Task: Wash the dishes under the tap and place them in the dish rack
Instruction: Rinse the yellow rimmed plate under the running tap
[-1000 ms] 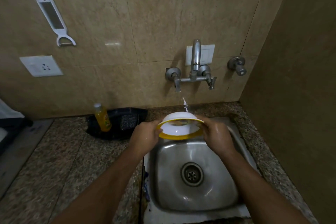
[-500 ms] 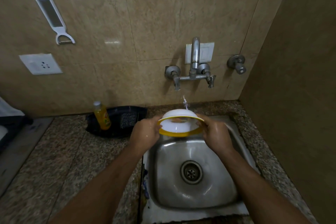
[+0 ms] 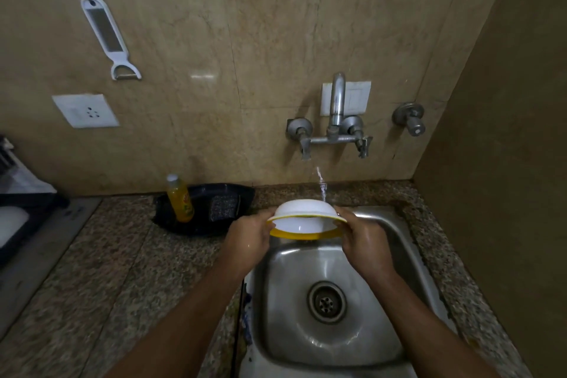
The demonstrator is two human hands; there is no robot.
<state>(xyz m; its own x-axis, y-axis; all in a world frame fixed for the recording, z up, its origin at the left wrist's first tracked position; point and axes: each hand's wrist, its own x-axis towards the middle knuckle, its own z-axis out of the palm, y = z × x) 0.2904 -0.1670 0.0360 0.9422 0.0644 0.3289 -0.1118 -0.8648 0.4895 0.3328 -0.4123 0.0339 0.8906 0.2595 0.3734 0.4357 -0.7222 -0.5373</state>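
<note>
A white bowl with a yellow rim (image 3: 303,212) is held upside down and tilted over the back of the steel sink (image 3: 383,242). My left hand (image 3: 248,239) grips its left rim and my right hand (image 3: 362,239) grips its right rim. A thin stream of water (image 3: 320,184) falls from the wall tap (image 3: 336,120) onto the bowl's back edge. At the far left edge a dark dish rack (image 3: 18,202) shows only in part.
A yellow soap bottle (image 3: 181,198) stands in a black tray (image 3: 239,196) with a scrubber, left of the sink on the granite counter (image 3: 92,270). A peeler (image 3: 107,37) and a socket (image 3: 86,110) are on the wall. A side wall closes the right.
The bowl has tipped further over, its underside now facing up under the stream. Both hands keep their grip and have hardly shifted.
</note>
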